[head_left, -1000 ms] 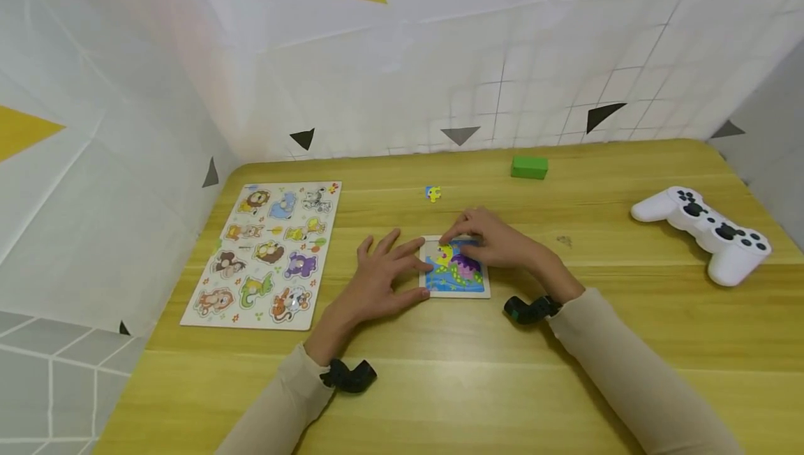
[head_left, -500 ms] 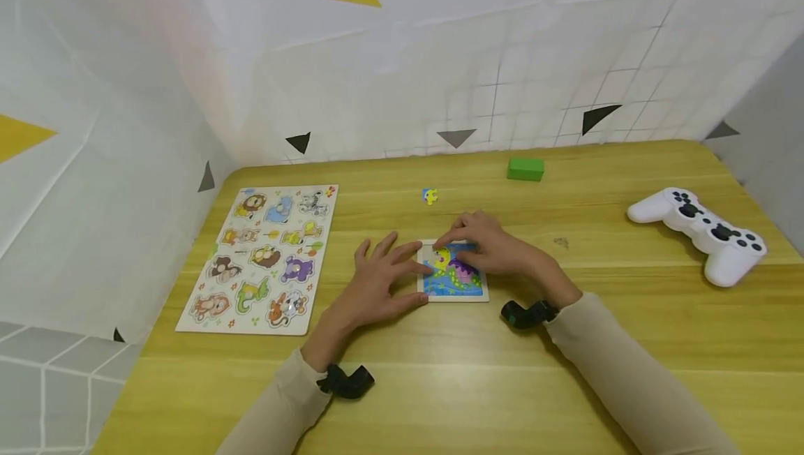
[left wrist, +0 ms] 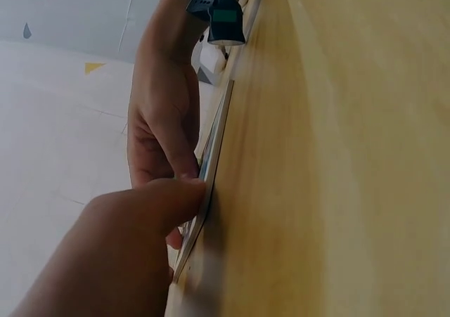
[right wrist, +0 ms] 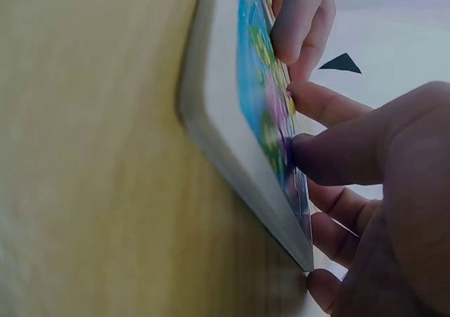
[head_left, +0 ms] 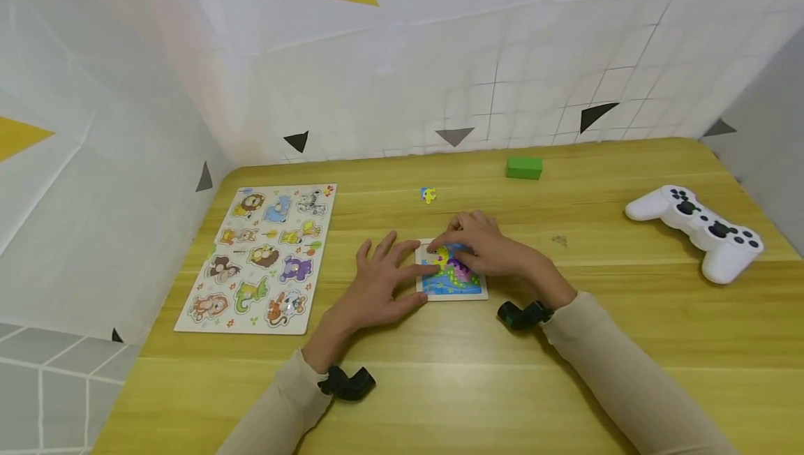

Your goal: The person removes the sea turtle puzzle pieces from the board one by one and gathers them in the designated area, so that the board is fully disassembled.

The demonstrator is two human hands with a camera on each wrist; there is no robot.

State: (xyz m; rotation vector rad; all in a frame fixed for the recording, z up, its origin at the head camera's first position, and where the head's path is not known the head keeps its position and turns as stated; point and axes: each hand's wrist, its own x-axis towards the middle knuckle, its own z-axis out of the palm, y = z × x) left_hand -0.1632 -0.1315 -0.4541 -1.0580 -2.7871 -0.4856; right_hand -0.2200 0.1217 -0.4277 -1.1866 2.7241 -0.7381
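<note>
A small jigsaw puzzle [head_left: 451, 287] with a pale frame lies flat on the table, showing a yellow, green and purple animal on blue. My left hand [head_left: 380, 284] is spread along its left side; the thumb touches the lower left edge and a finger lies over the picture. From the upper right, my right hand [head_left: 486, 242] reaches across it, index finger at the upper left corner and thumb on the purple part. A pale patch shows beside that fingertip. The right hand covers the puzzle's upper right. One loose yellow-and-blue jigsaw piece [head_left: 428, 195] lies beyond the puzzle.
To the left is a large animal puzzle board [head_left: 266, 273] with several animal pieces in it. A green block [head_left: 524, 167] stands near the back edge. On the right rests a white game controller [head_left: 697, 230]. Patterned white sheeting [head_left: 389, 92] rises behind the wooden table [head_left: 427, 378].
My right index finger has slid left across the puzzle's top toward its upper left corner. The left hand stays in place beside the frame. The head view has shifted slightly.
</note>
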